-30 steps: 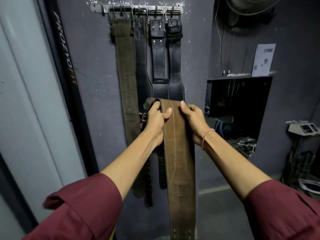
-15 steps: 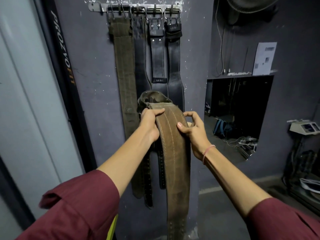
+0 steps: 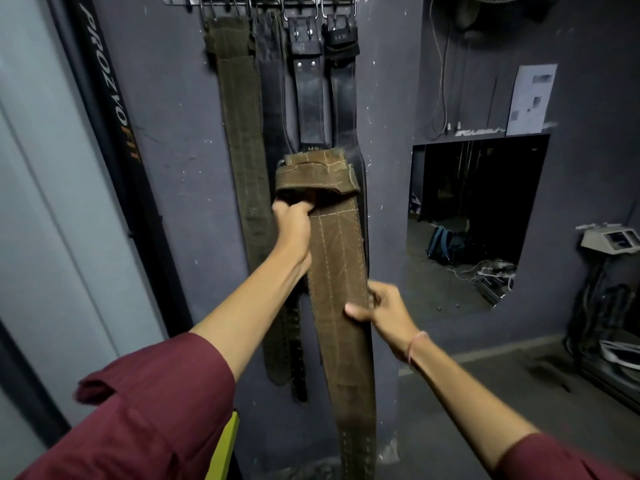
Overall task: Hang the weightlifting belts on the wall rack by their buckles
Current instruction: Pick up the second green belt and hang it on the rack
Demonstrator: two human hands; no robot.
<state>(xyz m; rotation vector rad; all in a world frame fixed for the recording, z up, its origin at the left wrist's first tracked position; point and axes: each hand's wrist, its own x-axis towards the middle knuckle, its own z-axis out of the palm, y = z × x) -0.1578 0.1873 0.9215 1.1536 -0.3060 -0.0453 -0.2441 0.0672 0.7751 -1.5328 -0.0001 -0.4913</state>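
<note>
A brown suede weightlifting belt (image 3: 341, 271) hangs upright in front of the grey wall. My left hand (image 3: 292, 225) grips it just under its folded buckle end (image 3: 317, 176), fingers tucked into the loop. Lower down, my right hand (image 3: 384, 306) pinches the belt's right edge, thumb on the front. A metal wall rack (image 3: 277, 0) runs along the top edge of the view. Several belts hang from it by their buckles: an olive one (image 3: 242, 126) at the left and black leather ones (image 3: 310, 95) beside it. The held belt's buckle is hidden behind the fold.
A black padded post with lettering (image 3: 114, 109) stands at the left. A mirror (image 3: 474, 216) is set in the wall at the right, a paper sheet (image 3: 531, 98) above it. A small device (image 3: 609, 239) and cables sit at the far right.
The belt's folded top has risen toward the rack in my left hand. My right hand has slid down the belt's right edge. The view has moved closer to the wall.
</note>
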